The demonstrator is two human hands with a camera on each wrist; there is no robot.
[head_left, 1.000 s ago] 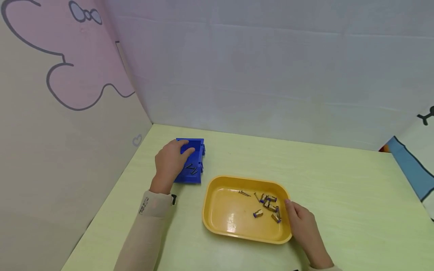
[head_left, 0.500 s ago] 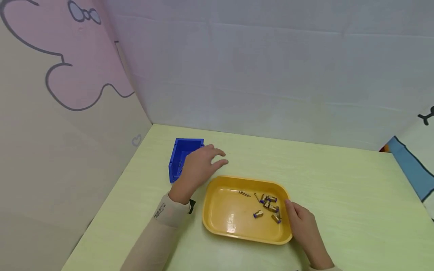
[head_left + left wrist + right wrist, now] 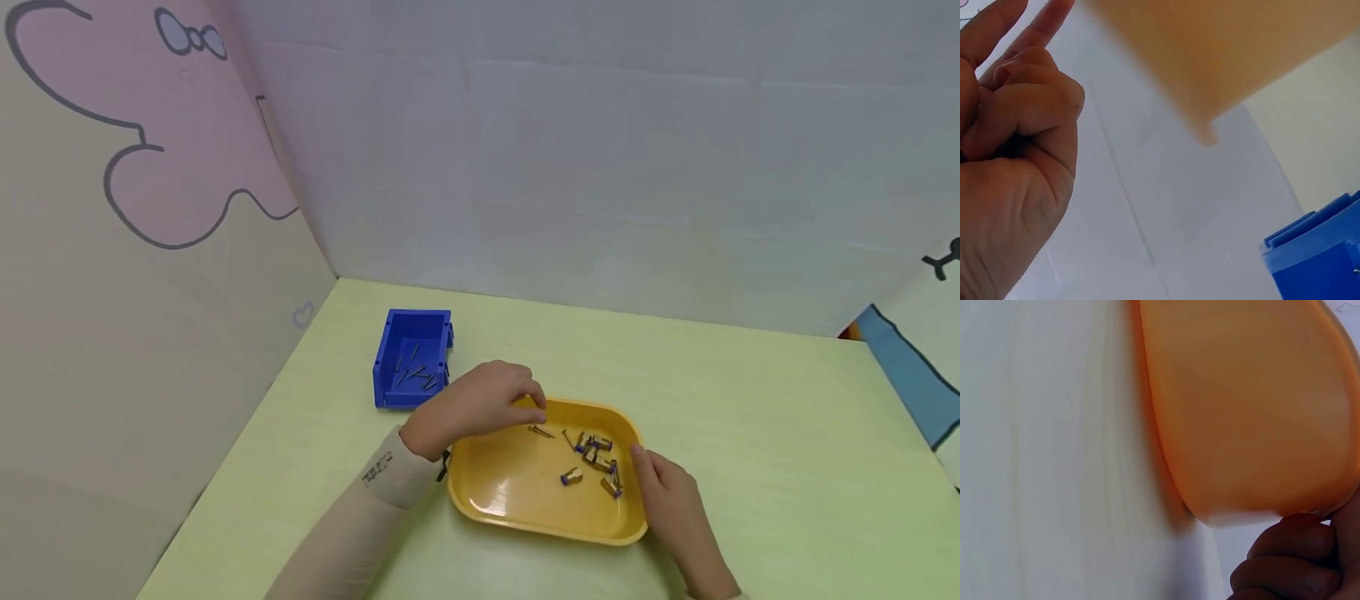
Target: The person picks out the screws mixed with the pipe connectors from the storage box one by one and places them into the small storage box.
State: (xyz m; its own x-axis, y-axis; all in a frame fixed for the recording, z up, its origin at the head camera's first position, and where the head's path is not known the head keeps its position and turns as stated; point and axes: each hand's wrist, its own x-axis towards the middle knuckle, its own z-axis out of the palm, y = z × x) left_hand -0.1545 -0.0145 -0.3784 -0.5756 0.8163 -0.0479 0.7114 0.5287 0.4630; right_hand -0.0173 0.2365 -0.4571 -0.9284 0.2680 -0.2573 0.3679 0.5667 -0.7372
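My left hand (image 3: pixel 480 400) hovers over the far-left part of a yellow tray (image 3: pixel 517 479), thumb and index fingertips close together just above two thin screws (image 3: pixel 540 432). I see nothing between those fingertips. In the left wrist view, the other fingers (image 3: pixel 1041 100) of this hand are curled in. At the tray's right end, my right hand (image 3: pixel 675 504) grips the rim, thumb on top; in the right wrist view its fingers (image 3: pixel 1291 569) bend against the tray's outside. Several brass fittings with blue ends (image 3: pixel 592 458) lie inside on the right, with a few more screws among them.
A blue bin (image 3: pixel 416 322) with several dark screws (image 3: pixel 420 371) inside stands on the pale green table (image 3: pixel 750 400), behind and left of the tray. A pale wall sheet (image 3: pixel 600 167) rises along the table's back, and a printed one stands at the left.
My left hand has come out from over the blue bin and moved right and nearer, to above the tray. More screws in the bin now show. The right hand stays on the rim.
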